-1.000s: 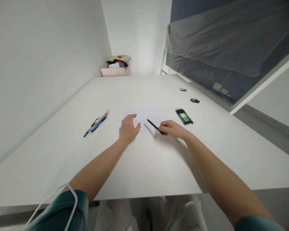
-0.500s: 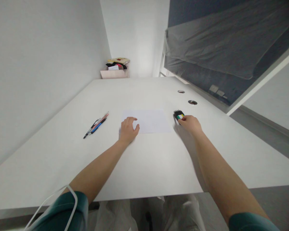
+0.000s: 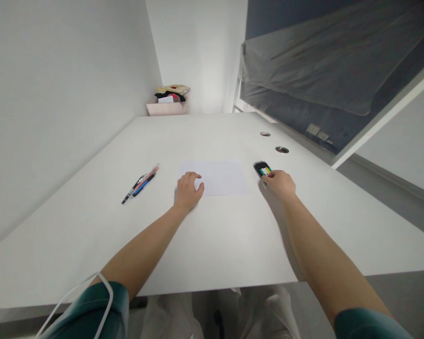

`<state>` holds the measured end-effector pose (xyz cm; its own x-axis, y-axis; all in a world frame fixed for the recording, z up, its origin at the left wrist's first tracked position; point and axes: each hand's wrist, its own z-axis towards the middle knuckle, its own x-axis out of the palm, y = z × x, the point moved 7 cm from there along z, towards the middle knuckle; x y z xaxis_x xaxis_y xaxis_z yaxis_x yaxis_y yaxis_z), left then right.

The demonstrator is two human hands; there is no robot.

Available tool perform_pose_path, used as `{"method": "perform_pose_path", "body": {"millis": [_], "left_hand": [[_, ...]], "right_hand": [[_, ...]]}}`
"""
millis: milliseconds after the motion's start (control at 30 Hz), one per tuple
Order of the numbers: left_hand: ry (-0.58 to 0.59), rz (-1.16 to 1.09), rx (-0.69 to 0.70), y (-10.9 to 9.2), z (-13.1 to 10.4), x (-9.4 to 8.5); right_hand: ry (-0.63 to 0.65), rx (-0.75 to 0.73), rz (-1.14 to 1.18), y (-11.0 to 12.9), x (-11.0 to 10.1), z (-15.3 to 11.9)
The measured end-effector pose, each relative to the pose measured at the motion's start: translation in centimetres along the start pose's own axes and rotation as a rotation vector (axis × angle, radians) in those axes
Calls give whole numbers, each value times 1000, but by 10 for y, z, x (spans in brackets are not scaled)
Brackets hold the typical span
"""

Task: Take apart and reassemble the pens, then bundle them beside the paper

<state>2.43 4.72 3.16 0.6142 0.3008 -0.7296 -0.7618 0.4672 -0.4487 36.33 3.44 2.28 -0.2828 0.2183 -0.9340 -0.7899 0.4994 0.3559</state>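
Note:
My left hand rests on the left part of a sheet of white paper, its fingers curved and the thumb apart, with nothing held. To the right of the sheet, my right hand pinches the near end of a small flat pack of pens. Their black ends point away from me, and green, white and yellow parts show beside my fingertips. The pack appears to lie on the table; its near end is hidden by my hand.
Several pens and pencils lie together on the white table, left of the paper. Two round metal-rimmed holes are at the back right. A pink box holding mixed items stands beyond the far edge. A white cable crosses my left sleeve.
The pack of pens has come down flatter onto the table, with my right hand still at its near end. My left hand has stayed in place.

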Motion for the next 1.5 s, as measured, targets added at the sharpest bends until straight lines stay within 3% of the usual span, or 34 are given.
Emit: {"method": "perform_pose_path", "body": {"millis": [1000,1133,1300,1500], "left_hand": [[17,19,3,2,0,2],[25,32,-1,1,0,2],[79,91,-21,0,0,-6],[244,216,-154,30,-2,-22]], "right_hand": [[-70,11,28,1,0,0],[-126,-71,35,17,-1,-10],[-165,-324,106,58,-1,-36],[-22,-491,151,82,9,-46]]}}
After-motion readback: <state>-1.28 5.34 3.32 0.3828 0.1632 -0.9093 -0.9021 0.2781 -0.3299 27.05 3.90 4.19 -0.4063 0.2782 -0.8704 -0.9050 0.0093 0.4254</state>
